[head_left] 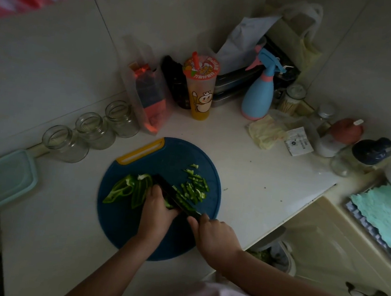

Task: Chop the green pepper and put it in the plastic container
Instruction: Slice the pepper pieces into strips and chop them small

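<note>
- the step in hand is the chopping: the right hand (214, 236) is clamped round the handle of a dark-bladed kitchen knife (175, 195), whose blade lies across a round dark-blue plastic cutting board (169, 154) with a yellow handle slot.
- the left hand (156, 210) has its fingers curled down on the strip being cut, touching the flat of the blade.
- the green pepper (125, 188) lies wholly on the board: large uncut pieces to the left of the left hand, and a scatter of small chopped bits (194, 186) to the right of the blade.
- the rectangular plastic container with a pale green lid (3, 180) sits well apart at the left edge of the bench (258, 178). its lid looks to be on, and no pepper is in it yet.
- judged from the piles, less than half is cut. the next move calls for the left fingers to creep back and feed the strip under the blade, fingertips tucked away from the edge. later the lid must come off.
- the bench is pale and fills a corner of tiled walls, in dim light. three clear glass jars (90, 129) stand along the left wall, and a tall orange drink cup (199, 88) and a blue spray bottle (259, 94) stand at the back. a teal cloth (385, 213) lies at the far right.
</note>
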